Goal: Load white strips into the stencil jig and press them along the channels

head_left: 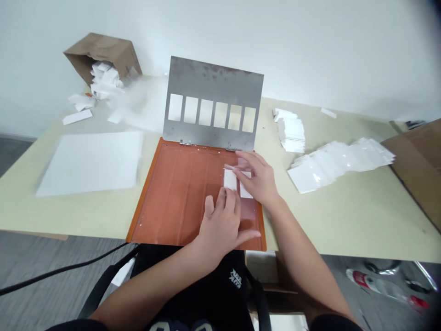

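An orange board [168, 193] lies in front of me with a grey metal plate [213, 82] hinged upright at its back edge. On its right part are two white cards, a nearer-to-centre white card [230, 178] and a right-hand white card [245, 192], with clear film around them. My left hand [220, 220] is palm down, fingertips at the lower end of the centre card, thumb stretched away to the right. Over the right-hand card, my right hand [258, 179] has its thumb tip touching the top of the centre card and its index finger reaching forward, apart from the thumb.
A row of several rectangular windows runs across the metal plate. At left are a white sheet stack [91, 163] and a tipped cardboard box [120, 55] spilling white pieces [105, 80]. To the right lie stacked white cards [291, 131], filmed cards [339, 161] and another cardboard box [420, 161].
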Demonstrator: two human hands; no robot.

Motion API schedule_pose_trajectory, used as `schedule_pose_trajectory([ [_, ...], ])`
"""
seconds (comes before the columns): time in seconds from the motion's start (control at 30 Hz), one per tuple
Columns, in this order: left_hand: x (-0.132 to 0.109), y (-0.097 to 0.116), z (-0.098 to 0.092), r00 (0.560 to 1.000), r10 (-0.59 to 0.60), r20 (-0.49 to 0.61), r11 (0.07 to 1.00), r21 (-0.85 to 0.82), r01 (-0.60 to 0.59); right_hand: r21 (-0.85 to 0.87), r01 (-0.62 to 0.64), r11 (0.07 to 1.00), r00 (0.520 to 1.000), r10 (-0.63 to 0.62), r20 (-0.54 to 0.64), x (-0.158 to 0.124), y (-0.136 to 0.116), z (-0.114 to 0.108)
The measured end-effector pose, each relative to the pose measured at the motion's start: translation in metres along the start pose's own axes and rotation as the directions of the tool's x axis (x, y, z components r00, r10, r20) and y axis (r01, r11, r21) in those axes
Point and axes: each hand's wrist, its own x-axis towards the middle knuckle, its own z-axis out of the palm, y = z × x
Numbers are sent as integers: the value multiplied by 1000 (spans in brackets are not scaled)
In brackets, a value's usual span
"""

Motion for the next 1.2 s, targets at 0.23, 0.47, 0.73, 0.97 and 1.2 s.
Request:
schedule_pose_trajectory([
  [0.23, -1, 0, 1, 1000, -6, 3, 1000, 2, 6, 4, 60, 998, 997, -60, 54, -5, -5, -8],
  [0.47, -3, 4, 1, 999, -33, 4, 999, 24, 33, 20, 72, 997, 979, -75, 192, -14, -9, -15],
  [0.73, -3, 1, 3, 997, -27, -77, 999, 38, 30, -15, 148, 989, 963, -141, 232, -17, -8, -14],
  [0.97, -3, 0, 3, 997, -24, -78, 998, 52, 28, -81, 178, 981, 960, -154, 235, -19, -10, -14],
  [1.2, -4, 1, 5, 997, -23, -80, 998, 56, 28, -98, 182, 978, 956, -153, 252, -19, -11, -15],
])
